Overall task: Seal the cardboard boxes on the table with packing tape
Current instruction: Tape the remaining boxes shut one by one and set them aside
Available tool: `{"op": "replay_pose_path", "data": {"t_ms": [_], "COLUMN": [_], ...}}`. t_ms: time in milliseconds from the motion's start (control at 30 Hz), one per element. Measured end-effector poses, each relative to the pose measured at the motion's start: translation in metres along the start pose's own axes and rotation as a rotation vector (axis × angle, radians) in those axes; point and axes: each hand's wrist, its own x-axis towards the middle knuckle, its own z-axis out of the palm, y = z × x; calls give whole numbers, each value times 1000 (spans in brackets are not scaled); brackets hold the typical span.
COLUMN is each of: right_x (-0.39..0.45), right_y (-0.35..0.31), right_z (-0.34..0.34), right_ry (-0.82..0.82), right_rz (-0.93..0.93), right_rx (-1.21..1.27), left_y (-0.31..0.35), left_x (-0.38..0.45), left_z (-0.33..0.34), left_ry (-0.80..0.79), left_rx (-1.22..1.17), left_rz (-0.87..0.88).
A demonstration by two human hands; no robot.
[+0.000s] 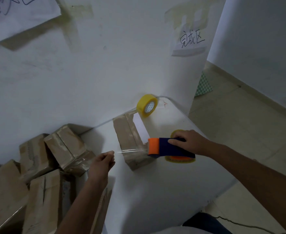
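A person is standing over a white table (155, 191), seen from above, with both bare forearms reaching in from the bottom of the frame. The right hand (192, 143), at centre right, is gripping a tape dispenser (170, 147) with a dark blue body and an orange front end; a yellow-rimmed roll is showing under and behind it. The left hand (103, 162), just below centre, is pinching the free end of a strip of clear tape (132, 150) between fingertips and thumb. The strip is stretching level from the dispenser's orange end across to that hand.

Behind the strip, a brown cardboard box (130, 142) is sitting on the table at the centre of the frame, its long top running away from the viewer, with a white sheet lying along its right side. Whether the tape is touching the box cannot be told.

A spare roll of yellow tape (147, 105) is standing on edge beyond the box, above centre. A heap of cardboard boxes (42, 164) is filling the lower left of the frame, several showing shiny tape. On the white wall, a paper sign (191, 41) with handwritten characters is hanging at upper right.
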Motion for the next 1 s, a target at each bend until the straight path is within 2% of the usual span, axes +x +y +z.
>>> {"op": "replay_pose_path", "data": {"t_ms": [167,300,467,567,733,1000], "right_x": [13,20,26,29,38,53], "right_y": [1,5,17,24,25,23], "right_z": [-1,0,-10,-20,-23,-20], "right_ry": [-97,-182,-207,-192,-2,-10], "right_rz": [-25,-83,-56,-49,-24,-12], "right_rx": [-43,-235,-198,-203,-296,-440], "left_y": [-5,-7,-14,-18,-35,-50], "left_x": [1,7,10,12,3,-4], "left_z": [0,-4,-5,-4,9,19], "left_ry": [58,72,86,103,161,251], "left_rx": [-72,-23,-15,-16,-84,-44], "left_rz": [-62,-26,-17,1,-61,-36]}}
